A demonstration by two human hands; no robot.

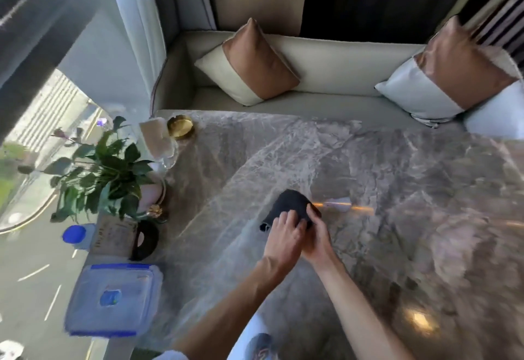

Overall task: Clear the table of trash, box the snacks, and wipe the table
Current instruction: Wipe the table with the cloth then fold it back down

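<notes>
Pressing down on a dark cloth (292, 207) near the middle of the table (425, 189), both hands work side by side. The left hand (283, 236) lies flat on the cloth's near edge with fingers spread, bearing on it rather than closing round it. The right hand (316, 236) sits just beside it, touching the cloth's right side; whether it curls round the edge or only rests there I cannot tell. Two hands on one folded cloth suggests weight for wiping, so the wiping step looks under way.

At the near left corner a clear box (113, 300) with a blue-edged lid sits shut, likely holding the snacks and set aside to leave the marble free. Its small blue label is too blurred to read.

Beyond it, along the left edge, stand a blue-capped bottle (75, 234), a card (114, 234) with writing too faint to make out, a black ring-shaped object (146, 239), a plant (105, 169), a glass (167, 155) and a brass dish (180, 126). They are grouped against the window, out of the cloth's path.

Farthest off is a sofa (326, 70) with two cushions.

No trash shows on the marble.
</notes>
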